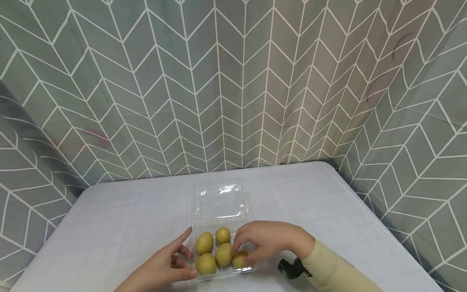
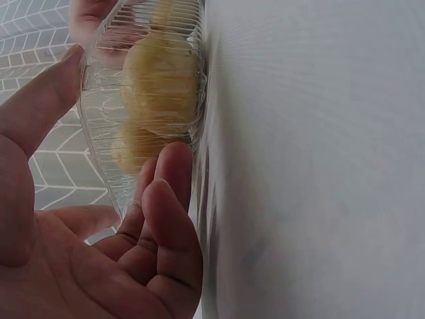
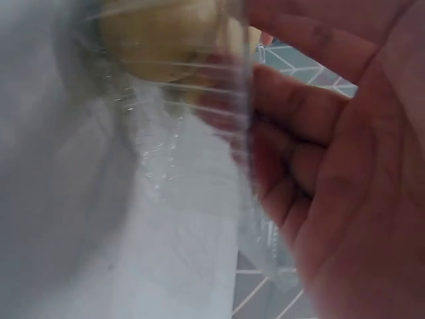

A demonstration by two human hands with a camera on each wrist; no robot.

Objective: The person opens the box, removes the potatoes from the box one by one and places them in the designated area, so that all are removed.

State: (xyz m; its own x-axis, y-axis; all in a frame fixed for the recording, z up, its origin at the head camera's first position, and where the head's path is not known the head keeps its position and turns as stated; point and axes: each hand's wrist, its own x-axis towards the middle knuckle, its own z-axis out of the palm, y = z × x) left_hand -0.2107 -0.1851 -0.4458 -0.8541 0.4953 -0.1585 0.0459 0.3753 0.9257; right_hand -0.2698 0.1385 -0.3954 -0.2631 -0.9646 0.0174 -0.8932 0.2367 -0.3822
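An opened clear plastic clamshell box [image 1: 227, 275] holds several smooth, round, yellow fruits [image 1: 206, 263] in its base. My left hand [image 1: 165, 259] grips the box at its near left corner: the thumb is at the rim, the index finger points away, and the other fingers curl against the ribbed side wall. From the right, my right hand [image 1: 264, 240] reaches over the base and pinches the near right yellow fruit [image 1: 239, 259] between thumb and fingers. The right wrist view shows the hand's fingers [image 3: 292, 106] partly behind the clear wall, beside a blurred fruit [image 3: 159, 40].
The transparent lid [image 1: 219, 200] lies folded back behind the base, on a table [image 1: 138, 211] with a white cloth. Behind and beside the table hang grey curtains [image 1: 233, 81] with white zigzag lines. A black device [image 1: 290, 269] is by the right wrist.
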